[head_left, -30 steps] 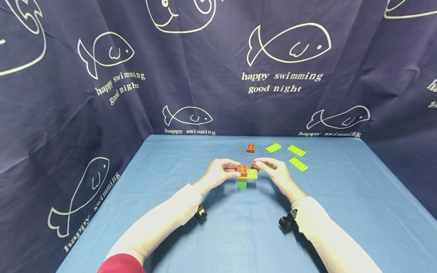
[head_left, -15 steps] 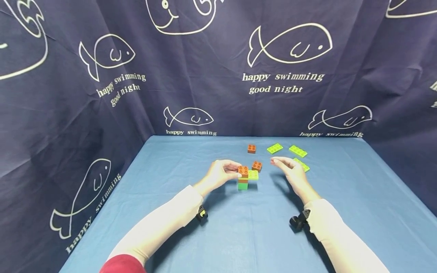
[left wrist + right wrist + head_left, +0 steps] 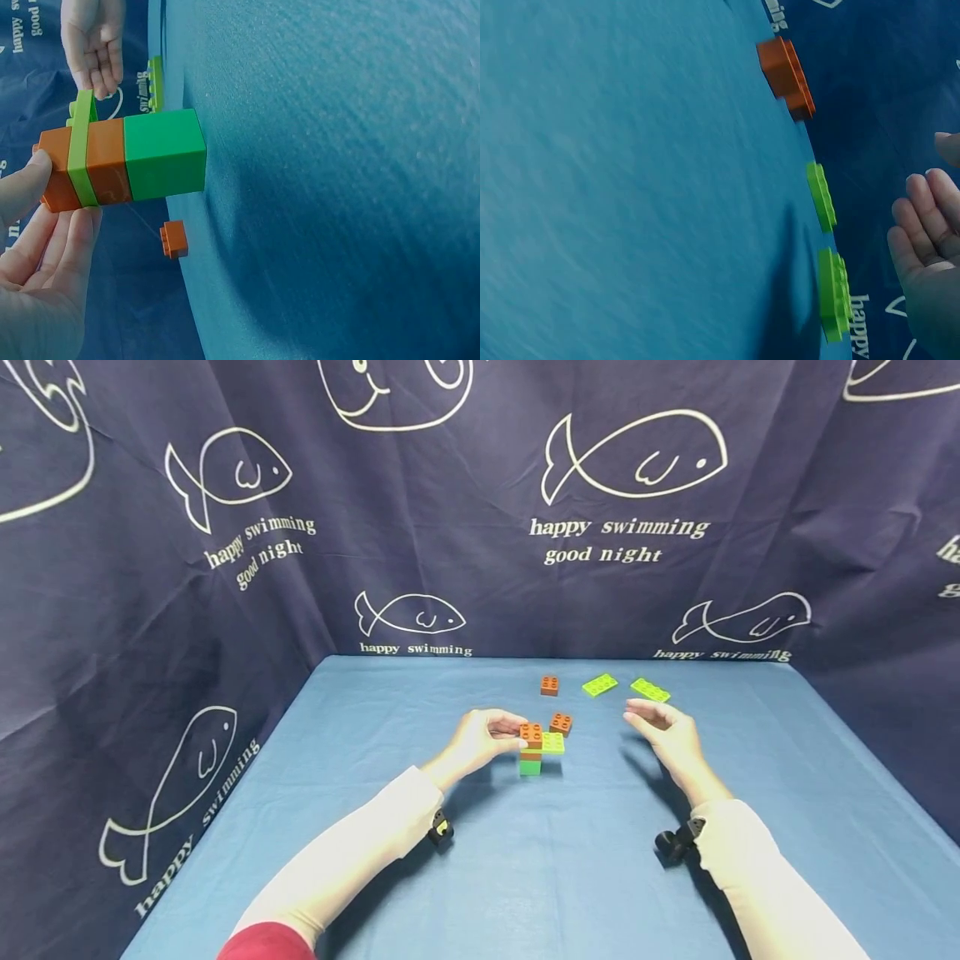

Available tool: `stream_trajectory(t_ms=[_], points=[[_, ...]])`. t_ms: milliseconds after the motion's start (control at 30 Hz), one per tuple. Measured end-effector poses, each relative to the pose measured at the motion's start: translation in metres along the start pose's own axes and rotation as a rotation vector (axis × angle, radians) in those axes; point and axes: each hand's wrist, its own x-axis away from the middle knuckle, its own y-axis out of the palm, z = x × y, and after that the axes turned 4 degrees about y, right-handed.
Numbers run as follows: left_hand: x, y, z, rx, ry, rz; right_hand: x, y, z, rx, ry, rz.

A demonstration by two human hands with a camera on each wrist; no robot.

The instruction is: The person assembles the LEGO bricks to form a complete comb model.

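Note:
My left hand (image 3: 483, 742) pinches the top of a small toy brick stack between thumb and fingers. In the left wrist view the stack has an orange brick (image 3: 60, 169) on top, a lime plate (image 3: 82, 157), a second orange brick (image 3: 107, 161) and a green brick (image 3: 166, 154) at the bottom. The lime plate juts out to the right of the stack in the head view. Farther right, my right hand (image 3: 671, 739) hovers with fingers loosely bent and nothing visible between them. It covers the spot where a lime plate lay.
Just behind the stack lies a loose orange brick (image 3: 561, 723), with another orange brick (image 3: 550, 685) farther back. Two lime plates, a left one (image 3: 600, 685) and a right one (image 3: 650, 690), lie near the table's back edge. A dark printed curtain (image 3: 495, 585) hangs behind the blue-covered table (image 3: 420, 693).
My right hand has left the orange brick behind the stack and moved right, now covering the nearest lime plate's place. The left hand keeps its hold on the stack.

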Motion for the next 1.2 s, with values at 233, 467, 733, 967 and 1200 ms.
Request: stream_trajectory(t_ms=[233,467,733,967,1200], points=[[-0.001,0.002,0.004,-0.010,-0.019,-0.016,-0.010,-0.024,0.004,0.071,0.035,0.041],[-0.003,0.002,0.007,-0.024,-0.002,-0.022,-0.019,-0.042,0.010,0.228,0.132,0.047],[-0.003,0.002,0.006,-0.031,0.001,-0.022,-0.025,-0.047,0.025,0.289,0.206,0.005],[-0.003,0.003,0.006,-0.033,-0.005,-0.021,-0.027,-0.047,0.035,0.292,0.245,-0.048],[0.000,-0.002,0.006,-0.027,-0.013,-0.021,-0.029,-0.041,0.038,0.336,0.290,-0.105]])
